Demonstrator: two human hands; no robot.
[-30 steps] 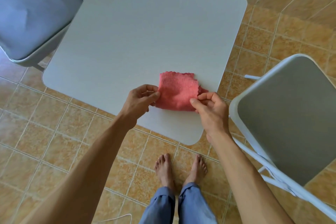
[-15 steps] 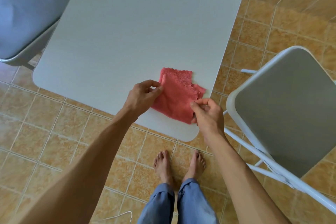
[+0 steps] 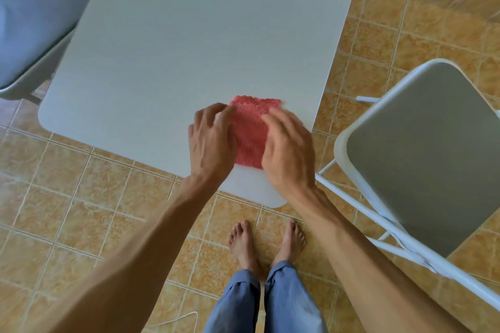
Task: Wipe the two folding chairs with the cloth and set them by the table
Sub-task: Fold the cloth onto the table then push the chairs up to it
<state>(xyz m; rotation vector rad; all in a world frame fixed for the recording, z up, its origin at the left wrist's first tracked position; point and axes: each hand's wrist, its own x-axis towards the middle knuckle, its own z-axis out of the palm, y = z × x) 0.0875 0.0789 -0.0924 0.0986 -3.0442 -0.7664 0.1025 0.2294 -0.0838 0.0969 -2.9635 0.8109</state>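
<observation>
A pink cloth (image 3: 250, 130) is covered at both sides by the left hand (image 3: 211, 140) and right hand (image 3: 288, 149) near the bench (image 3: 189, 48) corner, fingers (image 3: 276, 116) loosely spread, none seen pinching. Grabbed carelessly, it may be swept onto the floor (image 3: 81, 197).

Wide table (image 3: 203, 48) surface ahead; grey chair (image 3: 32, 21) blocks left, white chair (image 3: 422, 149) right.

Bare forearms, bare feet (image 3: 266, 243), faded blue trousers (image 3: 263, 303) gathered at ankles
</observation>
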